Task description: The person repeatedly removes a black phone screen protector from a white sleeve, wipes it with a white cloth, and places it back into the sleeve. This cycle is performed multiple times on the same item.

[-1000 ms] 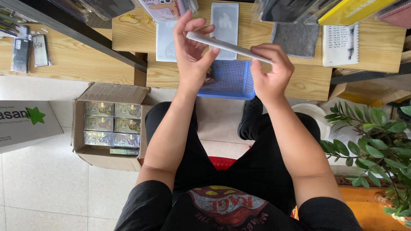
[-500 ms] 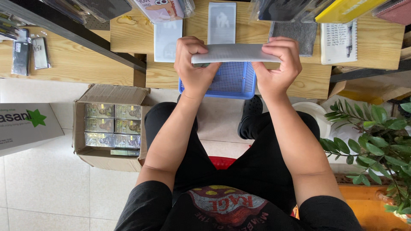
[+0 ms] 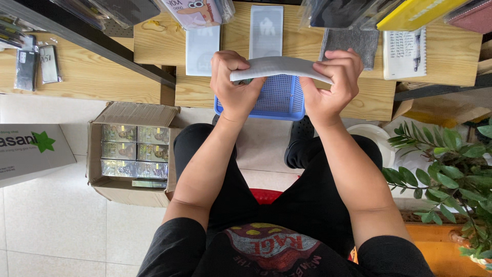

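Now | both hands clenched on grey strip (image 3: 279,66), left hand (image 3: 234,84) and right hand (image 3: 330,84) at its ends | above blue basket (image 3: 279,100)

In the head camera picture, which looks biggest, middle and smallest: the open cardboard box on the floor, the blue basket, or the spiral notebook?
1. Open cardboard box, clearly the biggest.
2. Blue basket, partly hidden by the hands.
3. Spiral notebook, a bit smaller, though the hidden part of the basket makes this close.
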